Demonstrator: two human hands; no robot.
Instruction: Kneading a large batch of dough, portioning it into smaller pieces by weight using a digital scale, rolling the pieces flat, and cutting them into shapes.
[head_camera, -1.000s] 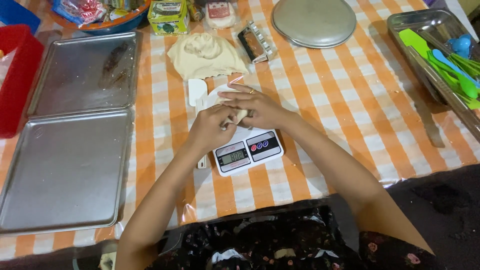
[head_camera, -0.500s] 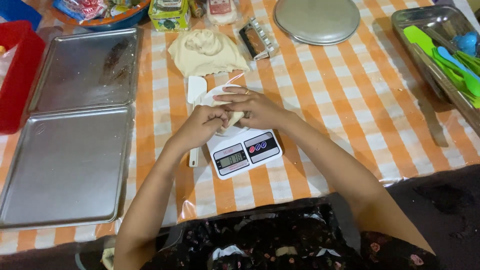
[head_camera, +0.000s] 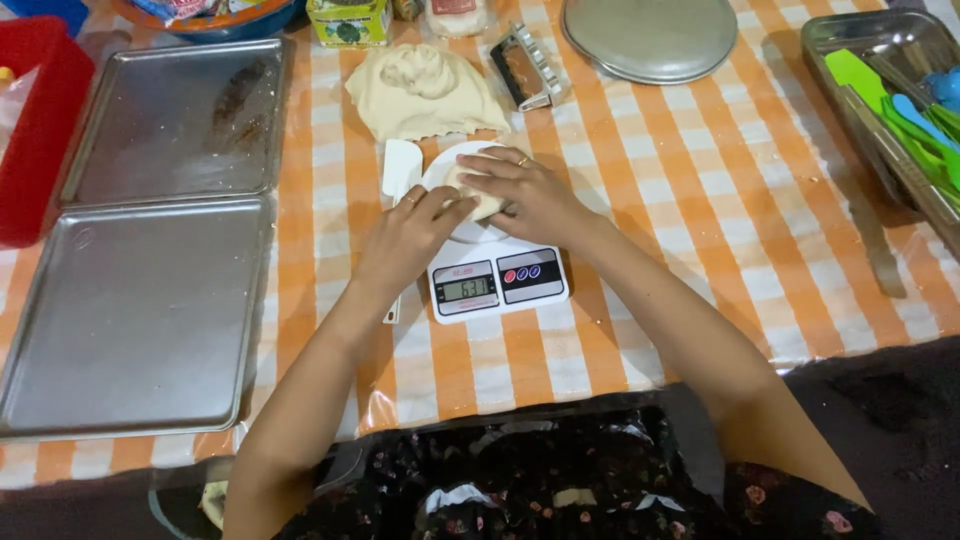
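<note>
Nearest us, at centre frame, we see a small white digital kitchen scale (head_camera: 497, 285) on the orange-and-white checked worktop (head_camera: 760, 200). Above its display, our left hand (head_camera: 408, 238) and right hand (head_camera: 525, 192) curl loosely around a small pale dough piece (head_camera: 478, 200) on the platform, fingers touching it. Just beyond lies a large cream dough mound (head_camera: 425, 92), and two flat metal baking trays (head_camera: 140, 310) sit at the left.

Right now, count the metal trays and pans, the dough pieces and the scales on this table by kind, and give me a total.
Flat baking trays: 2, far one, near one
Round metal pan: 1
Deep metal tray with utensils: 1
Dough: 2, big mound, small piece under both hands
Digital scale: 1
Total: 7
</note>
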